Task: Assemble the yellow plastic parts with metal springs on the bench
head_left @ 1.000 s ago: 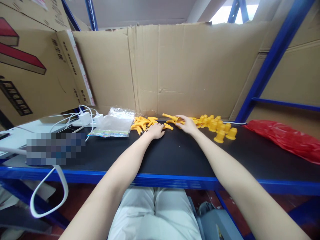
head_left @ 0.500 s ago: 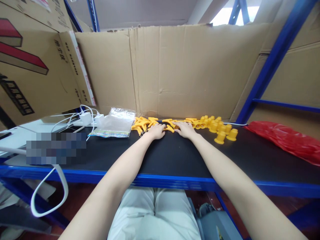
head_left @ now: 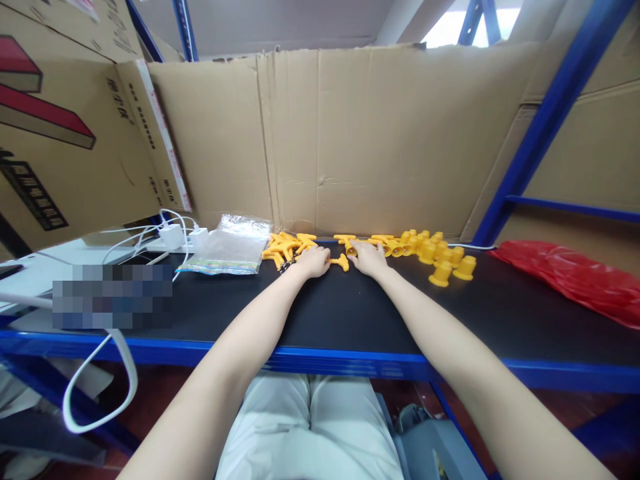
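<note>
Two bare hands work at the far side of a black-topped desk (head_left: 350, 313). The left hand (head_left: 315, 261) has its fingertips drawn together, pinching the stem end of a small yellow T-shaped handle (head_left: 343, 262). The handle's long axis runs roughly level from left to right, parallel to the desk's front edge, with the stem toward the left hand and the crossbar toward the right. The right hand (head_left: 371, 259) lies palm down with fingers partly spread beside a yellow cup (head_left: 351, 249); whether it grips the cup cannot be told. Behind that cup, a second handle (head_left: 345, 238) has its crossbar nearly level.

To the left lies a jumbled pile of yellow handles (head_left: 283, 245), pointing in various directions; next to it is a clear plastic bag (head_left: 227, 247), then white plugs (head_left: 171, 237) with cables. To the right, a cluster of yellow cups (head_left: 440, 273) stands on broad rims, and a red plastic bag (head_left: 560, 277) lies farther along.

The desk has a blue metal front edge. Cardboard sheeting (head_left: 390, 147) forms the back wall, with a printed carton (head_left: 55, 140) at left and a slanting blue post (head_left: 543, 127) at right. Dark red flooring shows below.
</note>
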The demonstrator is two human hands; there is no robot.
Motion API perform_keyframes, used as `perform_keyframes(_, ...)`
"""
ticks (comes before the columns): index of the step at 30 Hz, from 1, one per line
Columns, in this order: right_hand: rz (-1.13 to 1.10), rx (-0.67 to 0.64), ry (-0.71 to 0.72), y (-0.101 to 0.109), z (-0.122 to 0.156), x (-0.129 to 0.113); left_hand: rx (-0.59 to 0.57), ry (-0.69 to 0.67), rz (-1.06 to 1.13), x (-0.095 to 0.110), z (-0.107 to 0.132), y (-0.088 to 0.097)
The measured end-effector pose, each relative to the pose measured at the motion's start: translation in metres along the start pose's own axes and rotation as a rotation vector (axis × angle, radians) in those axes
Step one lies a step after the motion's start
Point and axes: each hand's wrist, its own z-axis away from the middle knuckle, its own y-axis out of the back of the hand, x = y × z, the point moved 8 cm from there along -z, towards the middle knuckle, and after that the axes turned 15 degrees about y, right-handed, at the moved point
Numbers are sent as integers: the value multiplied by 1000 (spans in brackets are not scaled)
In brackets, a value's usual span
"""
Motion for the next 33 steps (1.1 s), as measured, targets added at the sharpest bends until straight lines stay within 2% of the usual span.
perform_keyframes(5,-78,-95,18,-4,2,17,-6,-15,-1,0,-1,-2)
perform_keyframes(9,-63,-67,49,-1,2,24,-9,-16,3,-1,-2,-3)
perform_keyframes(13,17,-33,69,5,0,17,4,26,6,-3,-4,-3)
perform_keyframes(18,126,-25,12,6,-2,13,26,63,37,-6,-5,1)
perform_keyframes(22,192,28,-60,7,1,18,22,14,36,-1,-4,-1)
perform_keyframes(27,143,56,-117,7,5,26,10,-23,28,2,-3,-5)
perform_keyframes(33,96,65,-171,23,9,32,53,8,62,-1,-6,0)
